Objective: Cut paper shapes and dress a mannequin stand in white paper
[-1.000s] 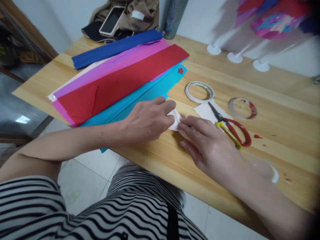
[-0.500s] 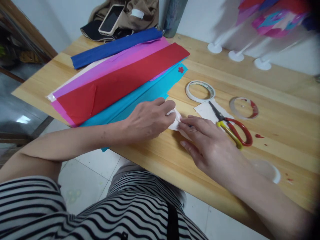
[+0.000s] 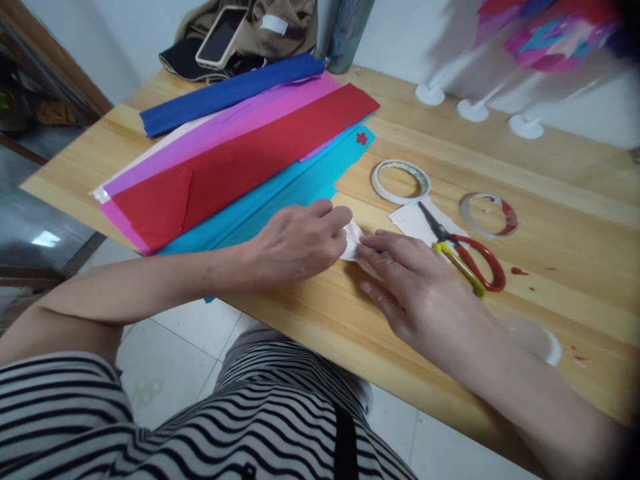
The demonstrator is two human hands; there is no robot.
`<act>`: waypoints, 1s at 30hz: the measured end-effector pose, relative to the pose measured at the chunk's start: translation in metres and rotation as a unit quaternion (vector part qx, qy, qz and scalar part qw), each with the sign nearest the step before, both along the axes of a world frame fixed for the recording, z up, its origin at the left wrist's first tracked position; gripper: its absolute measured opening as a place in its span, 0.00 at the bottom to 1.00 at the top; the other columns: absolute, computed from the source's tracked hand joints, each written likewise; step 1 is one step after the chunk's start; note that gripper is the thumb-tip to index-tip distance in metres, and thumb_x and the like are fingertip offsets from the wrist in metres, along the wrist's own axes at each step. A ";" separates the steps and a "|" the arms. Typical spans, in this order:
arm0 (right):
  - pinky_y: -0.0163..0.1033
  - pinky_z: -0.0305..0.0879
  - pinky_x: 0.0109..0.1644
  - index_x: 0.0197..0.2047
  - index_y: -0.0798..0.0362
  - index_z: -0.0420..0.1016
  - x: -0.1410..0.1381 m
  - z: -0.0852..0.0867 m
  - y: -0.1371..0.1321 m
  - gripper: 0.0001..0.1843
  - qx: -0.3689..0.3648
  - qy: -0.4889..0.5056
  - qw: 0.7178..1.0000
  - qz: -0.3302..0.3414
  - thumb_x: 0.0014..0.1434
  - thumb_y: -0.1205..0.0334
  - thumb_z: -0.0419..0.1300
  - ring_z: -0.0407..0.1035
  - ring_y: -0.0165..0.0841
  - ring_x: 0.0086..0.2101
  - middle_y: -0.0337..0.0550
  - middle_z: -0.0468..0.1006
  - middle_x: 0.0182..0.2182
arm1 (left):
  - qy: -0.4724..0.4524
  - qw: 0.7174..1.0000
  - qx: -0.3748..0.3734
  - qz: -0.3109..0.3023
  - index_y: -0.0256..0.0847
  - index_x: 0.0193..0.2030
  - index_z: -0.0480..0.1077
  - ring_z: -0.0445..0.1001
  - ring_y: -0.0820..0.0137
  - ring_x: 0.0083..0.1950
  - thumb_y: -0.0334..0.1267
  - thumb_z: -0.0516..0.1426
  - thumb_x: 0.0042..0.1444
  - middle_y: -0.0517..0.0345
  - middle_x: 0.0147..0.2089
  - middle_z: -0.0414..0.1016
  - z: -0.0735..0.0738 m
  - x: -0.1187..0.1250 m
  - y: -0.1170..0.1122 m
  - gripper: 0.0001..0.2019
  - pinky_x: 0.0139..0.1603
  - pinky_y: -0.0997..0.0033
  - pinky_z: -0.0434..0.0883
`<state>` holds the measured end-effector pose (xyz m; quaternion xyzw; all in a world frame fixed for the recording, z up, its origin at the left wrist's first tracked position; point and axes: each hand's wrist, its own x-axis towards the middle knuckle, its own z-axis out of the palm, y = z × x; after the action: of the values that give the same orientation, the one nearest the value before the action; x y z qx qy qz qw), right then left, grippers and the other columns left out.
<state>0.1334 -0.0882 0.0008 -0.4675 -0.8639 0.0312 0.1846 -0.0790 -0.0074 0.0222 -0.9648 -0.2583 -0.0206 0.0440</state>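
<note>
My left hand [image 3: 295, 240] rests on the wooden table [image 3: 550, 173] with its fingers curled and pinching a small piece of white paper [image 3: 352, 240]. My right hand [image 3: 415, 287] meets it from the right, fingertips pressed on the same white paper; the fingers look closed together on it. Most of the paper is hidden under both hands. Red and yellow scissors [image 3: 467, 257] lie just right of my right hand on another white scrap [image 3: 407, 219].
Sheets of crepe paper lie in a stack at the left: blue [image 3: 225, 93], pink [image 3: 235, 127], red [image 3: 240, 160], cyan [image 3: 280, 193]. Two tape rolls [image 3: 400, 181] [image 3: 487, 215] lie behind the scissors. A phone [image 3: 223, 37] on a bag, white stands [image 3: 470, 110] at the back.
Almost nothing has moved. My left fingers have shifted slightly on the white paper, which now shows less between the hands.
</note>
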 end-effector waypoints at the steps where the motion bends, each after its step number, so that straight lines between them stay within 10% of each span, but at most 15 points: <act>1: 0.66 0.77 0.55 0.59 0.57 0.75 0.000 0.001 0.000 0.18 -0.001 0.005 1.000 0.002 0.69 0.69 0.54 0.73 0.57 0.58 0.63 0.79 0.55 | 0.002 1.000 0.007 -0.008 0.37 0.46 0.76 0.70 0.64 0.44 0.24 0.44 0.70 0.47 0.47 0.77 0.000 0.000 0.000 0.19 0.30 0.66 0.58; 17: 0.53 0.78 0.47 0.44 0.44 0.79 0.015 0.024 0.017 0.07 -0.136 0.135 0.979 -0.074 0.67 0.63 0.60 0.81 0.47 0.44 0.47 0.86 0.46 | 0.053 0.997 0.041 -0.037 0.34 0.43 0.76 0.72 0.65 0.44 0.19 0.42 0.69 0.49 0.41 0.76 0.002 0.003 -0.004 0.21 0.27 0.67 0.57; 30: 0.38 0.53 0.31 0.26 0.54 0.75 -0.028 0.052 0.073 0.10 -0.241 -0.042 0.957 -0.157 0.59 0.70 0.61 0.64 0.30 0.26 0.41 0.78 0.25 | 0.007 1.000 -0.011 -0.023 0.37 0.45 0.76 0.71 0.62 0.45 0.20 0.44 0.65 0.47 0.42 0.76 0.000 0.000 -0.004 0.20 0.32 0.67 0.67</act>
<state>0.1054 -0.0149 0.0531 -0.6284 -0.7536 0.1899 0.0327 -0.0787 -0.0111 0.0224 -0.9711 -0.2359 -0.0123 0.0345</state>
